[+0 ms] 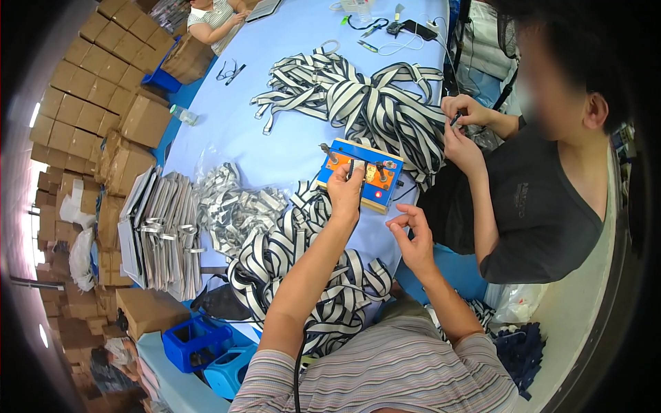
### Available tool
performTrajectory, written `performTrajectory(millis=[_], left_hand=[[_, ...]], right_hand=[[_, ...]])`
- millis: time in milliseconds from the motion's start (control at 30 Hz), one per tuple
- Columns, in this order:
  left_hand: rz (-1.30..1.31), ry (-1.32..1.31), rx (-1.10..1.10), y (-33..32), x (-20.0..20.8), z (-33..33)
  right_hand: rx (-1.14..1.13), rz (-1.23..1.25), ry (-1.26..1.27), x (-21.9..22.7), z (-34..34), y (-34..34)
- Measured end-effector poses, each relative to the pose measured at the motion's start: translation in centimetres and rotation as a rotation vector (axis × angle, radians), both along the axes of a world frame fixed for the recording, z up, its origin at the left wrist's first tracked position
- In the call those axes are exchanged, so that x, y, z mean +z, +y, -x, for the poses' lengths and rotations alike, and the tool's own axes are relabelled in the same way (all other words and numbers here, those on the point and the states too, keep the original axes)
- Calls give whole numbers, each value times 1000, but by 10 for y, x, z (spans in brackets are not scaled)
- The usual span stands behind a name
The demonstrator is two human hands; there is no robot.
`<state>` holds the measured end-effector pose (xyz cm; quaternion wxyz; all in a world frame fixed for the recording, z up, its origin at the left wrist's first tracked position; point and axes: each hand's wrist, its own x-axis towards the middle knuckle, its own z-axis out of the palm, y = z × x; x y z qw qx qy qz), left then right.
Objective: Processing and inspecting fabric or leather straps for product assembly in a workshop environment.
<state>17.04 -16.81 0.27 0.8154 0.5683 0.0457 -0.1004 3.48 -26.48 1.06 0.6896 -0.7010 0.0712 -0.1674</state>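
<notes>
My left hand (345, 191) reaches over a small blue and orange fixture (377, 195) with metal posts and a lit red light. Its thumb and fingers are closed on a short piece of black-and-white strap (357, 166), held against the top of the fixture; the fingers partly hide it. My right hand (415, 239) is raised just off the fixture's near right corner. Its fingers are apart and curved, with nothing in them. A heap of black-and-white straps (275, 265) lies under and beside my left forearm.
Beyond the fixture lies a large bundle of striped straps (358, 96). A co-worker (544, 199) at right handles a small dark piece. Bagged straps (234, 206) and stacked grey sheets (165, 230) are at left. A bottle (184, 115) and blue bins (196, 342) stand farther off.
</notes>
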Motion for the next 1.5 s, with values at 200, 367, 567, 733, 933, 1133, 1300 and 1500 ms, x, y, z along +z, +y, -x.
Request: performTrajectory(millis=[200, 367, 567, 733, 933, 1133, 1300, 1500], left_hand=[[1, 7, 8, -2, 0, 1], [20, -17, 7, 2, 5, 4], [-99, -154, -91, 26, 34, 39], [-43, -315, -174, 55, 54, 69], [-32, -427, -142, 84, 71, 89], [34, -444, -138, 120, 85, 112], [32, -482, -101, 137, 92, 136], [-135, -615, -137, 143, 90, 153]], right_hand=[[-22, -12, -14, 0, 0, -1], [-10, -35, -28, -2, -2, 2], [-5, -206, -87, 15, -29, 5], [127, -141, -165, 46, -36, 28], [270, -255, -165, 59, -27, 50], [447, -534, -254, 71, -6, 71], [413, -274, -286, 83, 18, 81], [316, 86, -379, 102, 42, 97]])
